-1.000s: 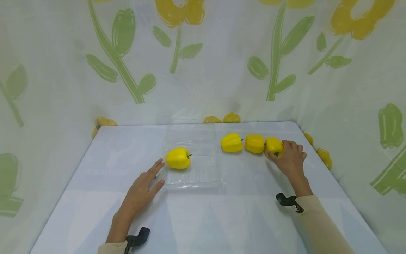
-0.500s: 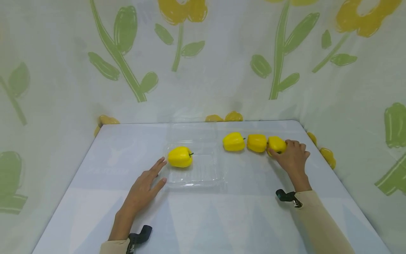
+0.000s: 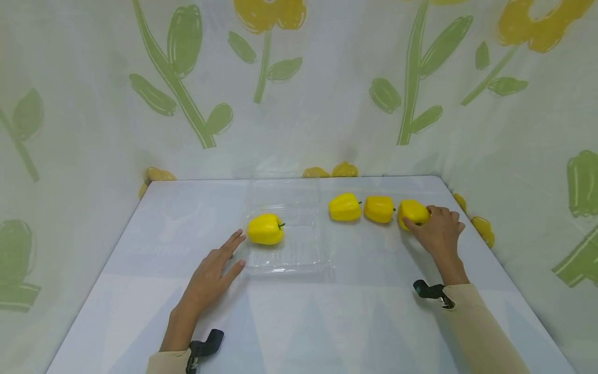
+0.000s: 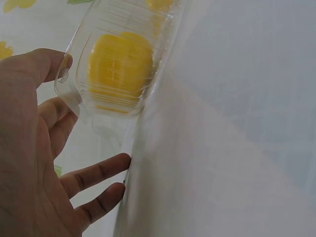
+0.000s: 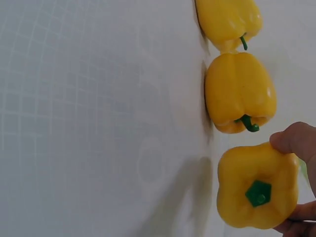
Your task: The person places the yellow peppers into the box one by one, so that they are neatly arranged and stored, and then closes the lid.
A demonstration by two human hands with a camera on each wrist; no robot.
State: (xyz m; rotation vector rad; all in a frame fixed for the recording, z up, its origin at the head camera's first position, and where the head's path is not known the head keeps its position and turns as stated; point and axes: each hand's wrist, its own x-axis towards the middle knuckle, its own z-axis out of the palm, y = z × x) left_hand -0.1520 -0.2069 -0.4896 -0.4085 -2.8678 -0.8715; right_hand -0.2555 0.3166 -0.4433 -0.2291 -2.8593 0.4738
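Observation:
My right hand (image 3: 438,232) grips a yellow bell pepper (image 3: 411,212) between thumb and fingers, at the right end of a row. In the right wrist view its green stem (image 5: 258,193) faces the camera; whether its base touches the table I cannot tell. Two more yellow bell peppers, a middle one (image 3: 379,209) and a left one (image 3: 344,207), lie beside it. A clear plastic container (image 3: 301,252) stands left of them with its lid laid back, holding one yellow bell pepper (image 3: 265,229). My left hand (image 3: 205,283) stays at its left side, fingers extended and touching its rim (image 4: 61,89).
The white table (image 3: 303,327) has a far edge close to a flower-patterned curtain (image 3: 327,119), which also hangs along both sides. Each wrist wears a small black camera, one on the left (image 3: 207,344) and one on the right (image 3: 429,290).
My right hand has shifted right with the gripped bell pepper, widening the gap to the middle one. The left hand and the container keep their places; the head view has tilted slightly.

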